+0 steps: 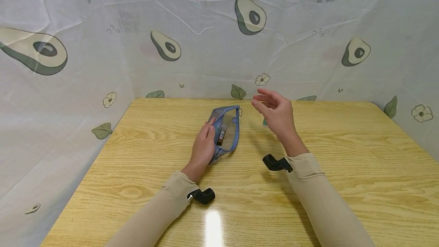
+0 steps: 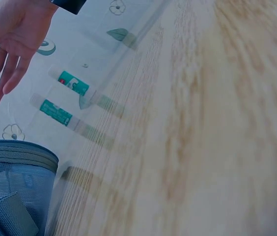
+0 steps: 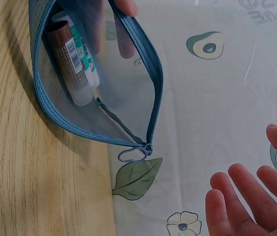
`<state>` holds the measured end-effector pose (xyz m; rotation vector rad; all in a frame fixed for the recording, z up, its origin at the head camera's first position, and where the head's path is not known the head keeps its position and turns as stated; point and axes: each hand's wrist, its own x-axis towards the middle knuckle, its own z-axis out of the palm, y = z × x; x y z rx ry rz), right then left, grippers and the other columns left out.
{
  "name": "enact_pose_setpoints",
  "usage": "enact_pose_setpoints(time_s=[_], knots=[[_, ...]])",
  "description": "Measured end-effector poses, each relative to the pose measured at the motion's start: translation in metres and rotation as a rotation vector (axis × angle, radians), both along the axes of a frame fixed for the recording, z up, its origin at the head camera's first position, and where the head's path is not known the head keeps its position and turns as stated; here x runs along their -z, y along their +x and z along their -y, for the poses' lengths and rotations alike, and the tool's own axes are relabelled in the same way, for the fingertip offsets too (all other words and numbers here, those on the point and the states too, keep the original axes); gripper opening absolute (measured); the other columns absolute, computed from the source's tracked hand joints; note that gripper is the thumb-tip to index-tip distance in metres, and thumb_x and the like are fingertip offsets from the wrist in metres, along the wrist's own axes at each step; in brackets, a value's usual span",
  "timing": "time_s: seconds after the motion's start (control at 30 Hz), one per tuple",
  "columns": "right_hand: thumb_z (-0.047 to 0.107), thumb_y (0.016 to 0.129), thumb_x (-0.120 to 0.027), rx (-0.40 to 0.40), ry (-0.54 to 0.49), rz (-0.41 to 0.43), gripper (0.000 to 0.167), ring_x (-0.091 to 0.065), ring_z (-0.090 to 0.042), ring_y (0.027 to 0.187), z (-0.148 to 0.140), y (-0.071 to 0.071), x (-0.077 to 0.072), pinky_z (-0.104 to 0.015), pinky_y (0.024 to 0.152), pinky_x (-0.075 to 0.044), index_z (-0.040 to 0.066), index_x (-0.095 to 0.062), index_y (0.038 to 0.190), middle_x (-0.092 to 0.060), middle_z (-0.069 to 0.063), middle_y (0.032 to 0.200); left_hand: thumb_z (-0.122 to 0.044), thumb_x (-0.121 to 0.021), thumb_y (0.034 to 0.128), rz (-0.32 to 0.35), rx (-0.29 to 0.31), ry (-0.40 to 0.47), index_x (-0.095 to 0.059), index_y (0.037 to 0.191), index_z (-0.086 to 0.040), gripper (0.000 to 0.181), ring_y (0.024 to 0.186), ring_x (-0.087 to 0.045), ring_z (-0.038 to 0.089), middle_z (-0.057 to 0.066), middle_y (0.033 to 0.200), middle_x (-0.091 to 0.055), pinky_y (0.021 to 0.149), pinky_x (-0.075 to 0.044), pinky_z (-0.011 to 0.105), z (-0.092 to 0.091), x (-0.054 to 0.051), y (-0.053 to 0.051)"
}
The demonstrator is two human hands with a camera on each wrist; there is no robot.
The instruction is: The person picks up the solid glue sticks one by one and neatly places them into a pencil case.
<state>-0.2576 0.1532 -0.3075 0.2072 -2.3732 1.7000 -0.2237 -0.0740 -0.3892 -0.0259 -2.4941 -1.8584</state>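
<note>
Nearest the camera, at lower left, a beige left sleeve (image 1: 147, 216) was laid over the wood-grain counter (image 1: 137, 186), with a black wrist camera (image 1: 204, 196) fixed at its cuff. Beyond the cuff, the side of a blue mesh pouch (image 1: 230, 123) was gripped by the left hand (image 1: 203, 146), thumb at the rim and other fingers spread behind the mesh. The pouch was held unzipped near the counter's middle; inside, a brown tube (image 3: 62, 46) and green-labelled sticks (image 3: 90, 64) could be seen.

To the right, nothing was held by the right hand (image 1: 278, 115); its fingers were released, loosely apart, above the counter. The step was judged to be holding the pouch ready for small items: the rim would be best held wide and tilted gently, so that nothing inside could be spilled.

Two green-labelled tubes, one (image 2: 73, 82) beside the other (image 2: 56, 113), were seen apparently upright on the counter, apart from the pouch. From the head camera, they were mostly hidden by the right hand. A low approach might be hampered by the right wrist camera (image 1: 274, 162). The background was filled by an avocado-printed cloth (image 1: 205, 10).
</note>
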Motion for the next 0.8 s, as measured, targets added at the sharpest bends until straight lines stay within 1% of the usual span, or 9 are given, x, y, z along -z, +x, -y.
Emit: enact_pose_setpoints(time_s=[0.03, 0.13, 0.27, 0.4, 0.5, 0.57, 0.73, 0.8], knots=[[0.031, 0.103, -0.072, 0.002, 0.003, 0.000, 0.051, -0.067, -0.023, 0.126, 0.000, 0.000, 0.000, -0.019, 0.093, -0.055, 0.015, -0.061, 0.150, -0.072, -0.011, 0.139, -0.035, -0.033, 0.1178, 0.000, 0.000, 0.002, -0.040, 0.166, -0.023, 0.050, 0.168, -0.015, 0.031, 0.011, 0.177, -0.026, 0.135, -0.014, 0.058, 0.000, 0.000, 0.000], [0.032, 0.103, -0.072, 0.009, 0.007, -0.003, 0.051, -0.067, -0.021, 0.126, -0.002, 0.001, -0.002, -0.020, 0.097, -0.054, 0.014, -0.061, 0.150, -0.072, -0.011, 0.139, -0.034, -0.033, 0.1178, -0.002, 0.002, 0.009, -0.040, 0.166, -0.023, 0.050, 0.168, -0.015, 0.031, 0.011, 0.177, -0.026, 0.135, -0.014, 0.058, 0.000, 0.000, 0.001], [0.032, 0.103, -0.072, 0.019, -0.002, 0.001, 0.052, -0.067, -0.012, 0.122, -0.006, 0.002, -0.006, -0.023, 0.103, -0.054, 0.014, -0.060, 0.151, -0.071, -0.011, 0.140, -0.034, -0.033, 0.1178, -0.008, 0.004, 0.010, -0.041, 0.166, -0.023, 0.050, 0.168, -0.015, 0.031, 0.011, 0.177, -0.027, 0.135, -0.014, 0.057, 0.000, 0.000, 0.000], [0.033, 0.103, -0.073, 0.043, -0.026, 0.005, 0.053, -0.066, -0.002, 0.116, -0.012, 0.003, -0.012, -0.024, 0.105, -0.052, 0.016, -0.060, 0.151, -0.070, -0.012, 0.142, -0.035, -0.033, 0.1177, -0.006, 0.003, 0.009, -0.041, 0.166, -0.023, 0.050, 0.168, -0.015, 0.031, 0.011, 0.177, -0.027, 0.135, -0.015, 0.057, 0.000, 0.000, 0.000], [0.032, 0.102, -0.073, 0.062, -0.049, -0.002, 0.053, -0.067, 0.001, 0.113, -0.019, 0.003, -0.014, -0.025, 0.108, -0.051, 0.016, -0.060, 0.151, -0.070, -0.012, 0.142, -0.035, -0.034, 0.1177, 0.000, 0.000, 0.005, -0.041, 0.166, -0.023, 0.050, 0.168, -0.015, 0.031, 0.011, 0.177, -0.026, 0.135, -0.015, 0.057, -0.001, -0.001, 0.001], [0.032, 0.102, -0.073, 0.076, -0.053, -0.009, 0.053, -0.067, 0.002, 0.113, -0.025, 0.002, -0.015, -0.028, 0.111, -0.051, 0.017, -0.060, 0.151, -0.070, -0.012, 0.142, -0.035, -0.034, 0.1176, 0.002, -0.001, 0.004, -0.041, 0.166, -0.023, 0.050, 0.168, -0.015, 0.031, 0.011, 0.177, -0.026, 0.135, -0.015, 0.057, -0.001, -0.001, 0.001], [0.033, 0.102, -0.074, 0.120, -0.060, -0.009, 0.054, -0.067, 0.004, 0.112, -0.039, 0.000, -0.016, -0.031, 0.113, -0.051, 0.018, -0.060, 0.151, -0.073, -0.003, 0.136, -0.035, -0.034, 0.1177, 0.006, 0.001, 0.008, -0.041, 0.165, -0.023, 0.050, 0.168, -0.015, 0.031, 0.011, 0.177, -0.026, 0.135, -0.015, 0.057, -0.001, 0.000, 0.001], [0.031, 0.101, -0.075, 0.139, -0.079, -0.002, 0.054, -0.067, 0.004, 0.112, -0.044, 0.000, -0.017, -0.027, 0.110, -0.052, 0.018, -0.061, 0.151, -0.074, 0.001, 0.132, -0.035, -0.033, 0.1177, 0.006, 0.002, 0.008, -0.041, 0.165, -0.023, 0.050, 0.168, -0.015, 0.032, 0.010, 0.177, -0.026, 0.135, -0.014, 0.058, 0.000, 0.000, 0.001]])
